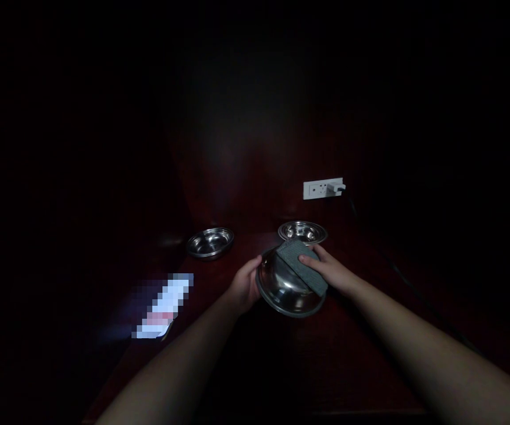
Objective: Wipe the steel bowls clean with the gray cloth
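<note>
A shiny metal bowl [281, 283] is held up above the dark red table, its rounded underside facing me. My left hand [245, 286] is closed on the bowl's left rim, thumb on top and the other fingers hidden behind. A grey-green cloth [301, 265], folded flat, lies against the bowl's outer side. My right hand [328, 268] is closed on this cloth, with the thumb over its face, and presses it to the bowl's upper right.
One metal bowl [211, 243] stands at the back left, another metal bowl [303, 231] behind my hands. A lit, blurred-out screen [164, 310] lies at left. On the back wall is a socket [319, 189] with a plug; a dark cable [396, 271] runs down at right.
</note>
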### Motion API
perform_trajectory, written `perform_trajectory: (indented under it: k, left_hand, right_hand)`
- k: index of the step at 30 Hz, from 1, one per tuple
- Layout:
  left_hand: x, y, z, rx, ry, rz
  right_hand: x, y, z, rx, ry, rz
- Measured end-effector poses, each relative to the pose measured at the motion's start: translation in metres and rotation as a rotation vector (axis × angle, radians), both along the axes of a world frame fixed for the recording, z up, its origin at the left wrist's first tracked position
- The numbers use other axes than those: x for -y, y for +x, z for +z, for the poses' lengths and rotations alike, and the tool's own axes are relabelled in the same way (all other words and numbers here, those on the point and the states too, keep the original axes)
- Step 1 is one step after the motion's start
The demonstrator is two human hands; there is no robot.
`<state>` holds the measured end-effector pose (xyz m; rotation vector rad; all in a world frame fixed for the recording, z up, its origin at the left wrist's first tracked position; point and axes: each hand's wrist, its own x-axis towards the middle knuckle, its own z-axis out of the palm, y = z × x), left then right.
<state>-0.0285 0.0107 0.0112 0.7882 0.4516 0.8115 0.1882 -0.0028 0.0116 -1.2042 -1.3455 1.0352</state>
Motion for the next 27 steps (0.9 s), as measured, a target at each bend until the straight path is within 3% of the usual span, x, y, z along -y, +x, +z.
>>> perform_trajectory:
  k: [4, 8, 13, 27]
  left_hand:
    - [0.001, -0.002, 0.005, 0.099, 0.006, 0.098]
    - [0.005, 0.002, 0.0, 0.057, 0.003, 0.004]
    - [0.009, 0.007, -0.01, -0.02, 0.041, -0.009]
    - [0.006, 0.007, -0.009, 0.011, 0.015, -0.015]
  right_hand:
    - [-0.003, 0.001, 0.0, 0.036, 0.011, -0.143]
    - [-0.005, 0.003, -0.001, 0.12, 0.038, -0.278]
    - [-0.004, 0.002, 0.0, 0.174, 0.072, -0.371]
    - [-0.005, 0.006, -0.002, 0.179, 0.117, -0.278]
